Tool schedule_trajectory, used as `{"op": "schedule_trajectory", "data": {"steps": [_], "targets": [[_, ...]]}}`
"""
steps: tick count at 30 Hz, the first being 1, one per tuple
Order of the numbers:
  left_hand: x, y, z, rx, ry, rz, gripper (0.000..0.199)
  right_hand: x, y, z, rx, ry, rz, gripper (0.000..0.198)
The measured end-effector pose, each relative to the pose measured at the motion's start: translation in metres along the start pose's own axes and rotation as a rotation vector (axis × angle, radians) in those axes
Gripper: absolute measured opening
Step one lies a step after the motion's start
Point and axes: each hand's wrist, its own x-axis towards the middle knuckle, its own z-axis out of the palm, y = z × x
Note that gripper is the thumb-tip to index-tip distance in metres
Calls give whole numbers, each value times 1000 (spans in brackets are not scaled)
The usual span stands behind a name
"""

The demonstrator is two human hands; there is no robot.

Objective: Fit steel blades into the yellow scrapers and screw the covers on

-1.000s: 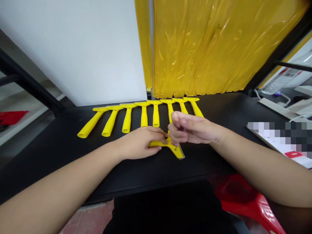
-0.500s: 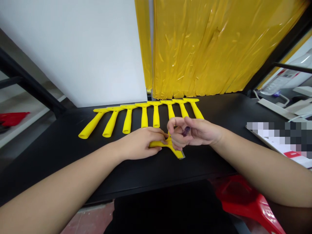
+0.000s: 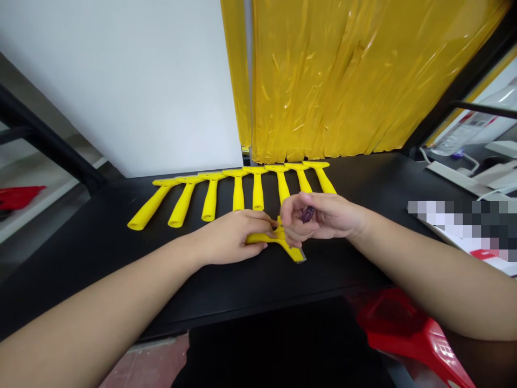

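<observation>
A yellow scraper with a thin metal blade edge lies on the black tabletop. My left hand is closed around its handle, pressing it against the table. Above the scraper's head, my right hand has its fingers curled around a dark purple, ridged screwdriver handle. Only the butt end of that handle shows; the shaft and tip are hidden behind the fingers. Beyond both hands, several more yellow scrapers lie side by side in a row, heads toward the back. My right hand covers part of the rightmost ones.
Behind the row stand a white panel and a stack wrapped in yellow film. Black frame posts rise at both sides. At right lie a white and red printed item and a plastic bottle. A red stool is below the table edge.
The screwdriver handle has turned slightly within my right fingers, and that hand has shifted a little. My left hand keeps its hold on the scraper. The view has moved very slightly.
</observation>
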Motion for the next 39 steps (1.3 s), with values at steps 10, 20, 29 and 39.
{"op": "schedule_trajectory", "data": {"steps": [10,20,29,39], "targets": [[-1,-3,2,-2,-6,-12,27,3,-4,8,7,190,-13,32],[-3,-7,2,69,-22,35,22,2,-13,6,18,303,-87,50],[-7,-1,2,298,113,154,25,-19,-33,-25,-460,474,-294,41],[-7,8,-2,250,306,-9,33,-21,-28,-33,-901,297,-201,37]]}}
